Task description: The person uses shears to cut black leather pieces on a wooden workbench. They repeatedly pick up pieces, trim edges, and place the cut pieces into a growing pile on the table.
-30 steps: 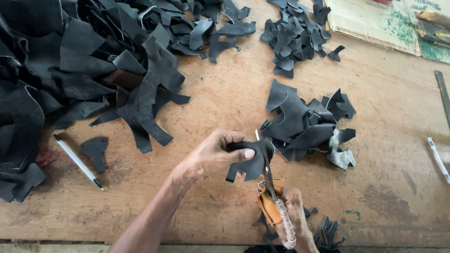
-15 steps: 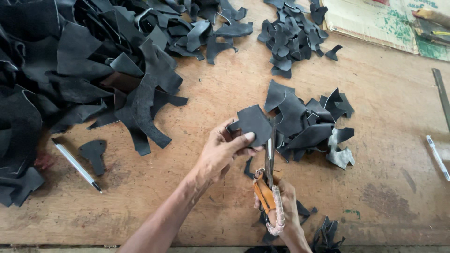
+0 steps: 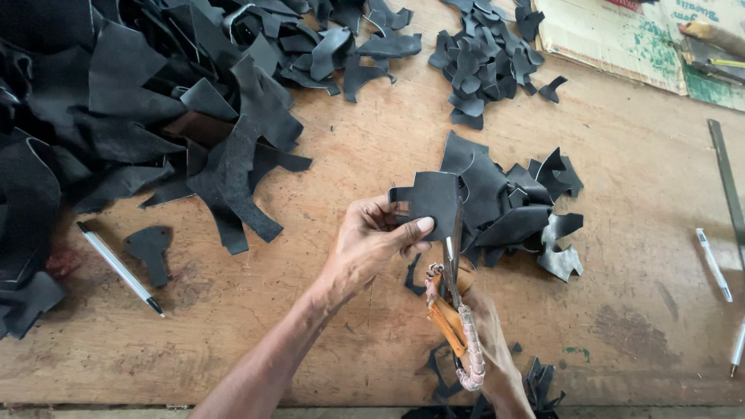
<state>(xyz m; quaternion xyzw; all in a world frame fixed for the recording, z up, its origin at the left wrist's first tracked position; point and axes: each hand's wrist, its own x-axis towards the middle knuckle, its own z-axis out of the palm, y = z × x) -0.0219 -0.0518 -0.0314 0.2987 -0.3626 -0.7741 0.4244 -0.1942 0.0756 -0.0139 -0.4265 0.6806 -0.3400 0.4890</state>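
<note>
The left hand (image 3: 372, 244) pinches a black piece (image 3: 431, 203) between thumb and fingers, held above the desk (image 3: 326, 334) near its front edge. The right hand (image 3: 489, 349), partly cut off, grips scissors (image 3: 454, 299), blades at the piece's right edge. Bare wood lies front left.

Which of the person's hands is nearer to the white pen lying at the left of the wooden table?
Left. The left hand, holding a black leather piece, is closer to the white pen; the right hand, gripping scissors, is farther right.
</note>
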